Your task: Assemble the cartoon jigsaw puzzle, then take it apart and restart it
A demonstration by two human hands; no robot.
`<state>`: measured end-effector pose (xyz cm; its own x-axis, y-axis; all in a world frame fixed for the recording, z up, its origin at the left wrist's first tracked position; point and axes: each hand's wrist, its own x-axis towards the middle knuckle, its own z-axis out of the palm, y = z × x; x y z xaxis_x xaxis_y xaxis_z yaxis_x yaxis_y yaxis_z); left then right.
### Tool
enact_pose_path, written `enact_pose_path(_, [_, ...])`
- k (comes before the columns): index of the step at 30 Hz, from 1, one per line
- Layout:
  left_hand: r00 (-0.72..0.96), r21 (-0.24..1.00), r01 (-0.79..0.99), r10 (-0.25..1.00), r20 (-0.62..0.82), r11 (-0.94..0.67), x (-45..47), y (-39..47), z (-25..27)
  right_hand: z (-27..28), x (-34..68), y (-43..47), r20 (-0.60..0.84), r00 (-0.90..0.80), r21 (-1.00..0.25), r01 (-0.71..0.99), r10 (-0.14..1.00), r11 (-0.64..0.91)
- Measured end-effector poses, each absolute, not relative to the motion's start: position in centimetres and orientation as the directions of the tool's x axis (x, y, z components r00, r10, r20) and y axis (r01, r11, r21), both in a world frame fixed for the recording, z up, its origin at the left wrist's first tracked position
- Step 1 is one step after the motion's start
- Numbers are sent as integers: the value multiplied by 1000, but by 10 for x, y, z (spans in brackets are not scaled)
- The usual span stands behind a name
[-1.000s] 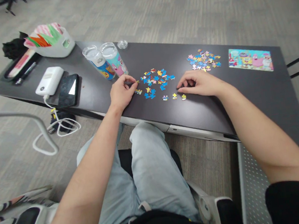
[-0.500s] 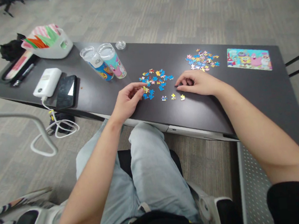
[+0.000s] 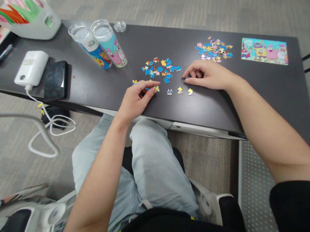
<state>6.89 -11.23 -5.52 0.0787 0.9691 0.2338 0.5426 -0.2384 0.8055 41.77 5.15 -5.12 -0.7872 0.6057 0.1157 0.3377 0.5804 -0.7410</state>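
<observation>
My left hand point(image 3: 138, 98) is low over the table, thumb and forefinger closed on a yellow jigsaw piece point(image 3: 157, 89) at the tabletop. Its fingers partly cover other pieces beside it; one yellow-and-blue piece point(image 3: 135, 82) peeks out behind. To the right of that hand three single pieces lie spaced in a row: a bluish one point(image 3: 170, 92), a yellow one point(image 3: 180, 90) and another yellow one point(image 3: 190, 91). A loose spread of mostly blue pieces point(image 3: 161, 70) lies just beyond. My right hand point(image 3: 207, 74) rests on the table, fingers curled, thumb and forefinger slightly apart, nothing visible between them.
Farther right are a second pile of pieces point(image 3: 214, 50) and a cartoon picture card point(image 3: 264, 52). Two clear-topped cartoon tubes point(image 3: 110, 47) and a round clear lid point(image 3: 119, 26) stand left. Beyond them are a phone point(image 3: 56, 81), a white power bank point(image 3: 31, 68) and a white basket point(image 3: 35, 29).
My left hand has moved right and slightly nearer to me with the yellow jigsaw piece, toward the row. My right hand has stayed put. The camera view has tipped downward.
</observation>
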Motion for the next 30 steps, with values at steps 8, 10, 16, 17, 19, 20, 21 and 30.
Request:
enact_pose_path(8, [134,831,515,977,165,-211,69,-113,-53,-52,419,54,124,-795,-725,335,593,601])
enact_pose_path(10, [118,844,499,981,157,-195,70,-114,-53,-52,419,54,131,-789,-728,334,600,599])
enact_pose_path(16, [162,817,534,975,153,-217,73,-116,-51,-52,419,54,117,-781,-742,341,613,577])
enact_pose_path(17, [162,822,526,974,157,-220,73,-116,-51,-52,419,54,119,-785,-739,338,608,582])
enact_pose_path(19, [145,835,507,976,160,-213,74,-116,-51,-52,420,55,118,-791,-734,337,600,590])
enact_pose_path(20, [132,839,505,979,156,-202,74,-116,-51,-52,420,55,116,-792,-734,338,599,589])
enact_pose_path(21, [117,841,507,982,150,-189,74,-117,-50,-51,420,55,111,-792,-735,341,600,586])
enact_pose_path(30, [131,799,540,964,231,-265,73,-118,-50,-50,420,54,110,-791,-745,336,602,577])
